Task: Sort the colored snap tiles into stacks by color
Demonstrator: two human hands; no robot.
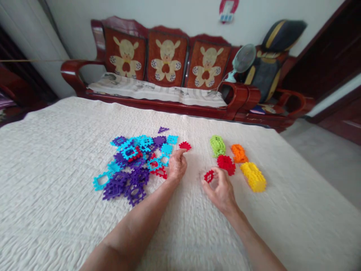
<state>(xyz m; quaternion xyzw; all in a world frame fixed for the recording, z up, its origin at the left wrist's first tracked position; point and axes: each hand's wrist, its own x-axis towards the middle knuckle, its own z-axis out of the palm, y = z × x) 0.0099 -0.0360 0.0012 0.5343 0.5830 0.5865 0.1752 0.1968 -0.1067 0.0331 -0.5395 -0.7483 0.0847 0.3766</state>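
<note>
The step in hand looks like gathering red pieces: the right hand (222,190) has its thumb and fingers clamped on a red piece (209,176), just left of and nearer than the red stack (226,165). The left hand (177,163) reaches to a loose piece (185,145) at the far right of the mixed pile (141,175); its index finger points out, but whether its fingers are apart or together I cannot tell, nor whether they touch. The next move seems to call for a thin-edge pinch there and a squared-up right-hand piece, clear of the lime stack (217,146). Slight blur softens the right fingertips, the pile's lower layers are hidden, and both forearms are cut off at the near edge.
</note>
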